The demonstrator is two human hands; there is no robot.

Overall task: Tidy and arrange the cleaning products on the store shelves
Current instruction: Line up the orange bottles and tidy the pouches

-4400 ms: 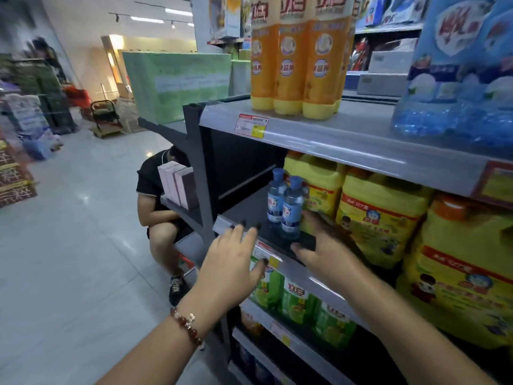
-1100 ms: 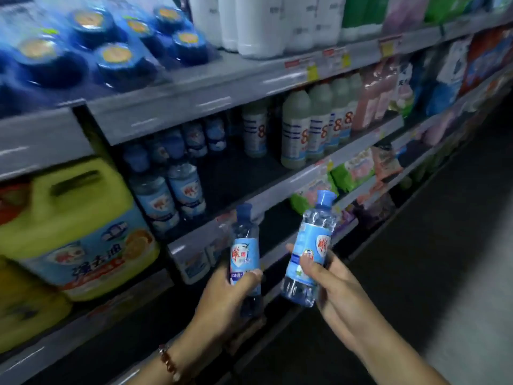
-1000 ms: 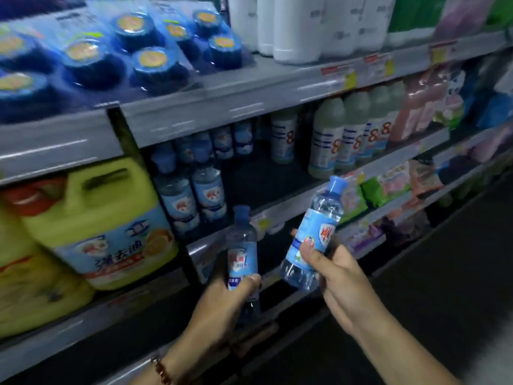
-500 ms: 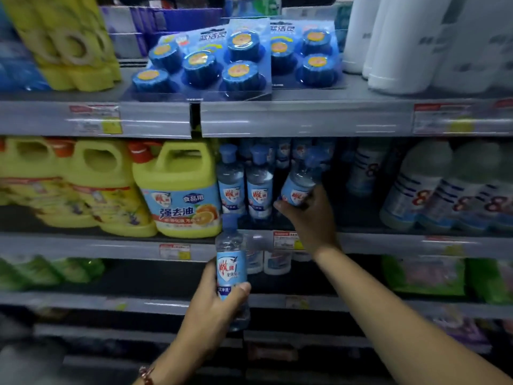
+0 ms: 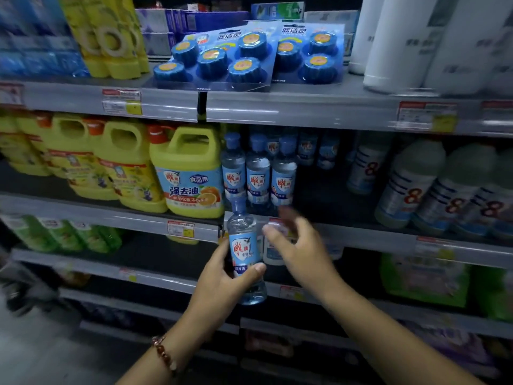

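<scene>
My left hand [image 5: 222, 279] grips a small clear bottle with a blue cap and blue label [image 5: 243, 248], held upright in front of the middle shelf's edge [image 5: 361, 237]. My right hand [image 5: 299, 245] hovers just right of that bottle, fingers loosely spread and blurred, holding nothing. On the middle shelf directly above stand three matching blue-capped bottles [image 5: 258, 173] in a front row, with more of them behind in the dark.
A yellow jug with an orange print [image 5: 191, 176] stands left of the row, more yellow jugs further left. White bottles marked 8 [image 5: 408, 187] stand to the right, with a dark gap between. Blue blister packs [image 5: 222, 59] lie on the top shelf.
My right hand has let go of its bottle on the middle shelf, at the right end of the front row, and drawn back down towards the bottle in my left hand.
</scene>
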